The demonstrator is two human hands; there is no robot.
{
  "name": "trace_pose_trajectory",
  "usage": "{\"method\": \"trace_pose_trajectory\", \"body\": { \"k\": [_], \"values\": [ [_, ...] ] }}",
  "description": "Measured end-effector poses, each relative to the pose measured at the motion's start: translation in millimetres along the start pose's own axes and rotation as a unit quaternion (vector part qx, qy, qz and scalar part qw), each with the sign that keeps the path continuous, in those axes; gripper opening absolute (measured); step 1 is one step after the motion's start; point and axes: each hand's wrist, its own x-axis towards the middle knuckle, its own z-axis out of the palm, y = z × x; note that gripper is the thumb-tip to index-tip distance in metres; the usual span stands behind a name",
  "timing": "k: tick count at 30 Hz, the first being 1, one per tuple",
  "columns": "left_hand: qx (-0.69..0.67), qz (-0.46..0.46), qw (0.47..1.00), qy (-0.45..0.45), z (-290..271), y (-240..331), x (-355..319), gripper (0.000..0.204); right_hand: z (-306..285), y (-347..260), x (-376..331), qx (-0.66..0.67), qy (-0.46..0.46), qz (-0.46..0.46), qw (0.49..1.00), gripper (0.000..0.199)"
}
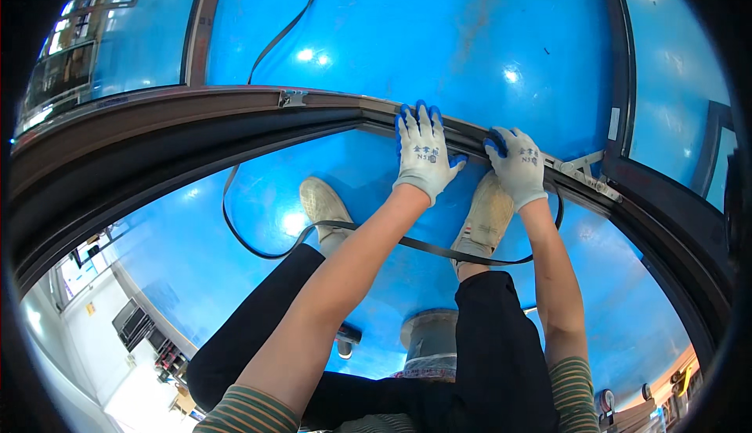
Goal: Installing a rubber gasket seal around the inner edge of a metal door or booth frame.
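Observation:
My left hand (424, 153), in a white glove with blue fingertips, lies flat with spread fingers on the dark brown window frame rail (196, 131). My right hand (517, 163), gloved the same way, curls its fingers over the rail's far edge and pinches a black rubber sealing strip (258, 245) against it. The strip hangs in a long loop below the rail, passes in front of my legs and runs up past the frame to the top of the picture.
A shiny blue floor (439, 34) lies under the frame. A metal bracket (291, 98) and a hinge arm (587, 176) sit on the rail. My two light shoes (323, 202) stand below it. A second frame section (674, 221) angles off at right.

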Motion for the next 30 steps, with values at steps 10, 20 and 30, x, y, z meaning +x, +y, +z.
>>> {"method": "trace_pose_trajectory", "body": {
  "k": [10, 20, 30],
  "values": [
    [-0.016, 0.009, 1.000, -0.012, -6.5, -9.0, 0.5, 0.105, 48.8, -4.8, 28.5, 0.071, 0.050, -0.091, 0.992, 0.023],
    [-0.006, 0.024, 0.999, 0.026, 2.9, -27.2, -3.5, 0.102, 54.8, -55.5, 40.8, 0.023, 0.022, -0.072, 0.997, 0.017],
    [-0.048, 0.028, 0.996, 0.070, 5.3, -14.7, -9.3, 0.094, 0.5, -29.2, 38.6, 0.011, -0.098, 0.063, 0.993, 0.030]
  ]
}}
